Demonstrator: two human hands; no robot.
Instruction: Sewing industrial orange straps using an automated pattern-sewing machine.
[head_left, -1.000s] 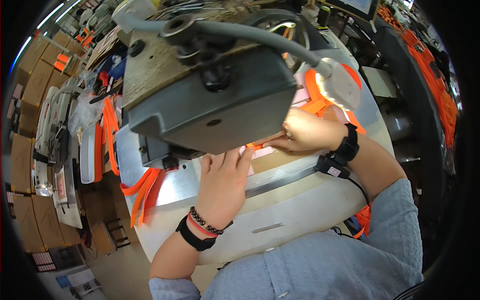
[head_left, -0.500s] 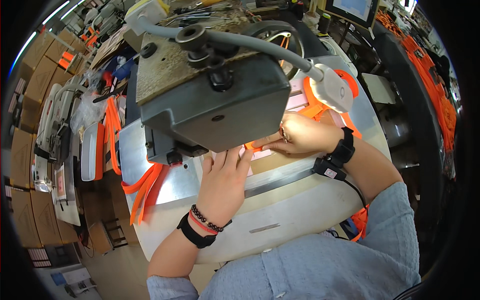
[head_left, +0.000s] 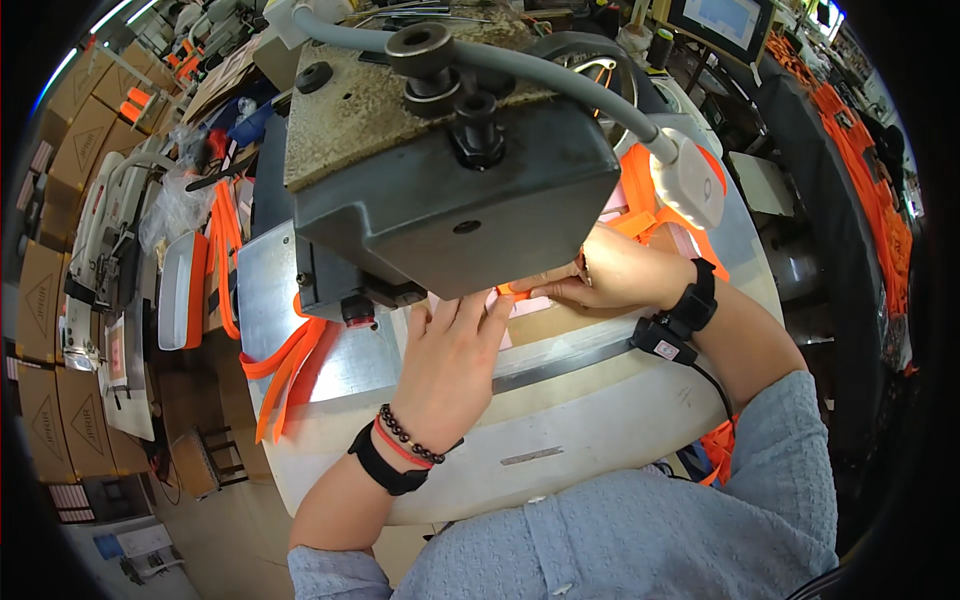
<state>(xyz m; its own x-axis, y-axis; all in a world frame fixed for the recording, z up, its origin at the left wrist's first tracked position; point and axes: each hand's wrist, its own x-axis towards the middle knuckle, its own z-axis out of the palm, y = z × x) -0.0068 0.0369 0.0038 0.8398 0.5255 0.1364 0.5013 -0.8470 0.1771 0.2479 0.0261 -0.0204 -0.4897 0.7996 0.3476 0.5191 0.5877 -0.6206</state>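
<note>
My left hand (head_left: 448,352) lies on the worktable with its fingers stretched forward, the tips partly hidden under the dark machine head (head_left: 480,225). At the fingertips is a small orange strip (head_left: 512,291), resting on a pale pink and tan flat piece (head_left: 545,318). From the right, my right hand (head_left: 625,268) holds the strip between thumb and finger; its other fingers are mostly hidden. Orange strapping (head_left: 638,212) lies behind the right hand, beside the machine.
Orange straps (head_left: 290,368) hang over the table's left part. A white-and-orange tray (head_left: 182,292) stands further left. A grey cable with a white plug (head_left: 690,185) arches over the machine. Cardboard boxes (head_left: 45,300) are stacked far left, and a monitor (head_left: 722,22) stands at the back.
The machine head shows slightly further right and lower in the picture as the view shifts. Both hands stay in nearly the same place at the orange strip.
</note>
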